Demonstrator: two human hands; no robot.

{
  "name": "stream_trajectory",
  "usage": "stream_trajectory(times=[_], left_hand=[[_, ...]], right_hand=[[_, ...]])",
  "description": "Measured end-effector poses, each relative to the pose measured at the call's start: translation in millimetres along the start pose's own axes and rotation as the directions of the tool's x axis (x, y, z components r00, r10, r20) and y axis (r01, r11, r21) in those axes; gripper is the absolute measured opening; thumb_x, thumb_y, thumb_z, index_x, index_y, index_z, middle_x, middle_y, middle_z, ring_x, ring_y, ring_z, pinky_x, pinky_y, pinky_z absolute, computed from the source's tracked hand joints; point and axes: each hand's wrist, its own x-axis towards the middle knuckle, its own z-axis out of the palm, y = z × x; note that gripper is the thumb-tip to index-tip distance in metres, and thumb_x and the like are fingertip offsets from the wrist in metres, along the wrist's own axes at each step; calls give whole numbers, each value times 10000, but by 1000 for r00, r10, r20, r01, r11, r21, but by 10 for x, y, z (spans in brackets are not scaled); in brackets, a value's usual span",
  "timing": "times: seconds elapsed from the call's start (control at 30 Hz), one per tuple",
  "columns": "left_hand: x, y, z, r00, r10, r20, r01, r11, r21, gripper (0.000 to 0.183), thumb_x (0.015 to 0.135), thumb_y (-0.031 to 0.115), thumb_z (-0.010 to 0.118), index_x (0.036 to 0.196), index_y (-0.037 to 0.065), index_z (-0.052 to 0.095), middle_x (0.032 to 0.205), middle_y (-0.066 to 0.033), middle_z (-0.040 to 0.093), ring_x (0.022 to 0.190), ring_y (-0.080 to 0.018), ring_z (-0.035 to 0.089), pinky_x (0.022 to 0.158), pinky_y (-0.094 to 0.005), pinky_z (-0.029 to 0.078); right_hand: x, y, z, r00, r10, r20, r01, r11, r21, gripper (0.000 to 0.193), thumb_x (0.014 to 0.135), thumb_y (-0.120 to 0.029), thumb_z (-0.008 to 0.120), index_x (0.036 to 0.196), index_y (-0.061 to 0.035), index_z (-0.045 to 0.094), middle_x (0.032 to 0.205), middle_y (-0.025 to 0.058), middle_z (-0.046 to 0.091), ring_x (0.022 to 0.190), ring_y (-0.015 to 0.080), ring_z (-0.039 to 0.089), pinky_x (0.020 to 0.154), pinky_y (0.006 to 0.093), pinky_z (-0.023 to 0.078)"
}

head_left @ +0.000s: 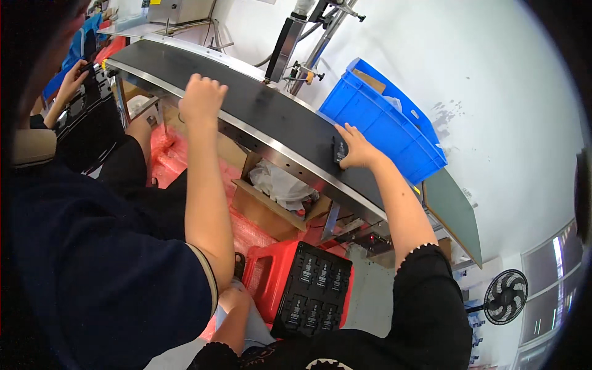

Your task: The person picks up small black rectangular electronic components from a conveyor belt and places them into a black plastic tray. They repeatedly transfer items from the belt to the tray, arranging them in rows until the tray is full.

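My right hand reaches over the dark conveyor belt with its fingers apart. A small flat black piece with pale print sits at the belt between my thumb and fingertips. The thumb is close to its lower end; whether it touches is unclear. My left hand is low, beside a co-worker's elbow, which covers its fingers. Close to it, a black tray rests on a red stool. Several similar flat black pieces lie in the tray's pockets.
A co-worker's bent arm crosses on the left, its closed hand above the belt. Another person's hand is at far left. A blue crate stands behind the belt. Below it is an open cardboard box. A fan stands at right.
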Motion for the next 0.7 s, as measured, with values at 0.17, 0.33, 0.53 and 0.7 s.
stream_trajectory(times=[0.17,0.33,0.53,0.7], left_hand=[[65,30,163,1000,-1,-18,2,998,55,495,858,382,486,1126,-23,584,1130,-209,622,1070,-371,598,880,-437,468],[187,-46,308,995,-33,90,43,993,-111,655,833,490,474,1268,3,518,1308,-227,505,1168,-410,506,948,-567,368],[151,10,381,1000,13,-24,-12,999,50,658,842,435,485,1281,-56,497,1330,-253,495,1212,-378,502,999,-520,364],[197,-41,447,1000,-19,-3,19,1000,7,638,839,440,471,1278,-21,521,1315,-236,508,1194,-391,500,961,-551,362]], right_hand=[[103,77,-149,903,190,385,-137,977,-161,1104,436,-222,794,1428,-32,348,1349,248,444,1224,371,478,983,393,455],[-168,236,-125,920,219,325,-198,975,-98,1106,442,-177,778,1441,-55,319,1328,235,404,1157,377,507,927,396,479],[-544,715,-68,925,239,296,-247,969,-11,1056,452,-187,778,1415,-73,359,1308,234,414,1142,386,510,944,394,463],[-708,892,-58,930,291,226,-313,947,71,1032,469,-256,790,1397,-67,381,1307,263,434,1174,412,493,987,414,435]])
